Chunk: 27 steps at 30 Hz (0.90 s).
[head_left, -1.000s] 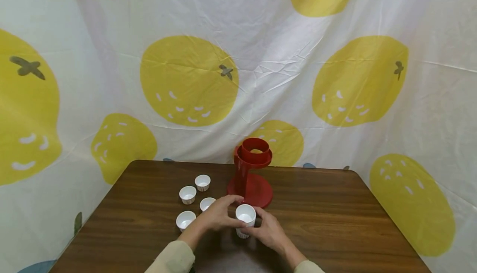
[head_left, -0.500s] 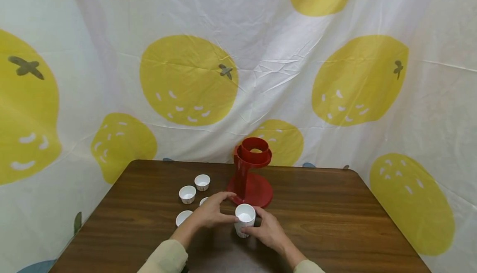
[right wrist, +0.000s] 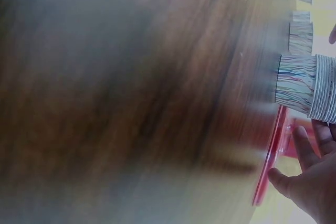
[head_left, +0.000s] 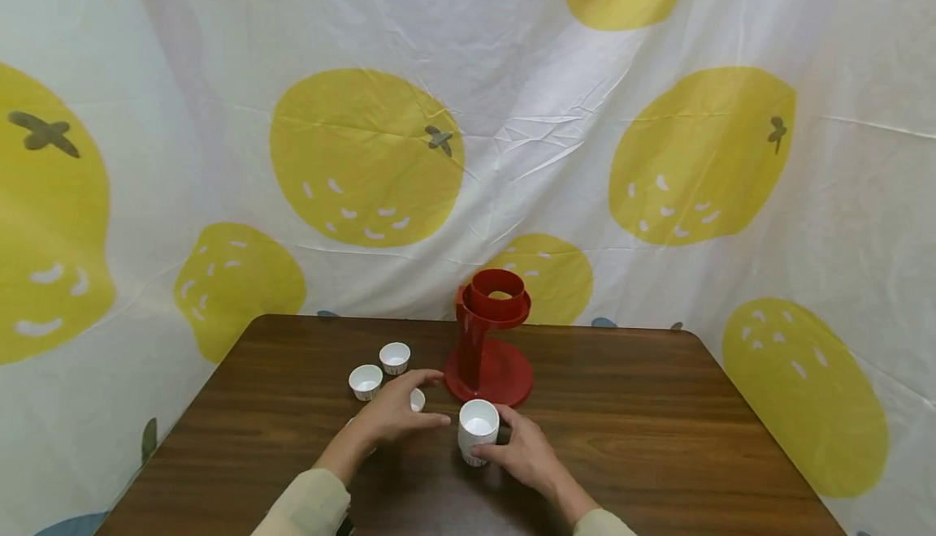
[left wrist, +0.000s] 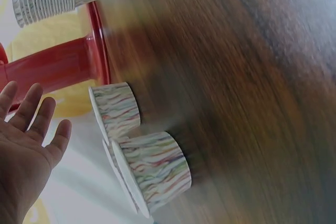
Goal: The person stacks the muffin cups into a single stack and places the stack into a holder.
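Head view, lower centre: a cup stack is formed, pinched by the right hand; loose cups are un-nested, the left hand spread.

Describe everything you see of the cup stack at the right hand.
The cup stack stands upright on the brown table, in front of the red stand. Many white rims nest closely above one exposed, papery-looking wall with wavy colored lines. Its top is open and white inside. The right hand grips its side.
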Each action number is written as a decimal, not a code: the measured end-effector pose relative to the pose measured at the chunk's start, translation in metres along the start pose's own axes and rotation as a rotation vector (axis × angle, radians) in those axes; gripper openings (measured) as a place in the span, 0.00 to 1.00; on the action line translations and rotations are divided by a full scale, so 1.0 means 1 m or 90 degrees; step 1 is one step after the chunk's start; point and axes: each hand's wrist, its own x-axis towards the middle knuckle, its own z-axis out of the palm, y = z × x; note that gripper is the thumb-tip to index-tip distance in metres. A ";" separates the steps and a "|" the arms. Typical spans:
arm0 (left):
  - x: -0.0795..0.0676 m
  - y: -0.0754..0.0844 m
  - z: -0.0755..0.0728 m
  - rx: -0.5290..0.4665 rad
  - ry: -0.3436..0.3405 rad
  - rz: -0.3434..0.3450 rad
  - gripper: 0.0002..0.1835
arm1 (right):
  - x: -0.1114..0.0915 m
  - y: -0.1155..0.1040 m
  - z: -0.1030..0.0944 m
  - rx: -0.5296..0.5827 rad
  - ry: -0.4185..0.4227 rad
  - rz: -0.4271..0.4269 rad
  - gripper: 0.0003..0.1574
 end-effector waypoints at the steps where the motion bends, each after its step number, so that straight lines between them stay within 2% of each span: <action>1: 0.000 -0.001 -0.001 -0.004 0.002 -0.005 0.37 | 0.000 0.000 0.000 -0.001 0.001 -0.001 0.41; 4: -0.001 -0.004 -0.003 -0.011 0.002 -0.011 0.38 | 0.000 -0.001 0.001 -0.002 0.004 -0.003 0.40; 11: -0.007 -0.013 -0.012 0.004 0.025 0.007 0.37 | -0.002 -0.003 0.000 0.007 0.006 0.005 0.40; 19: -0.018 -0.025 -0.025 -0.027 0.047 -0.018 0.38 | -0.002 -0.002 0.000 0.004 0.012 -0.004 0.40; 27: -0.031 -0.036 -0.038 0.007 0.079 -0.055 0.35 | -0.002 -0.002 0.001 0.006 0.009 0.000 0.40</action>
